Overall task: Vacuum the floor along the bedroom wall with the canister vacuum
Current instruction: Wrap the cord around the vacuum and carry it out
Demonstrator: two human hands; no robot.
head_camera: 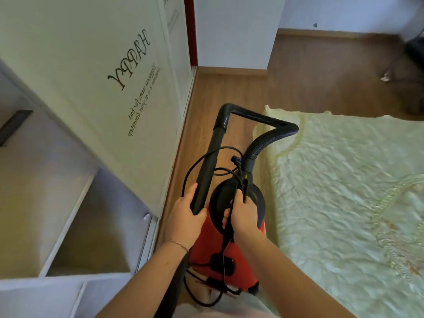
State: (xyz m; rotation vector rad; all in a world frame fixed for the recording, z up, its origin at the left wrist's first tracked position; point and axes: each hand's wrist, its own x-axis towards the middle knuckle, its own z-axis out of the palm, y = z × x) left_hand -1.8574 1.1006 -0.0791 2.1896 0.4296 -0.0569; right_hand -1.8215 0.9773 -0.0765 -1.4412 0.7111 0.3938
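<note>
A red canister vacuum (231,249) with a black round lid (254,198) hangs in front of me over the narrow strip of wooden floor (206,106). My left hand (185,216) grips the black rigid tube (208,166) near its lower end. My right hand (243,214) grips the handle on the lid together with a strand of the black power cord (197,164). The ribbed black hose (263,120) loops from the tube's top across to the lid's socket. More cord dangles below the canister.
A white wardrobe (110,72) with printed lettering lines the left side, and an open white shelf unit (75,226) stands nearer me. A bed with a pale green quilt (344,191) fills the right. White wall (231,31) and more wooden floor lie beyond.
</note>
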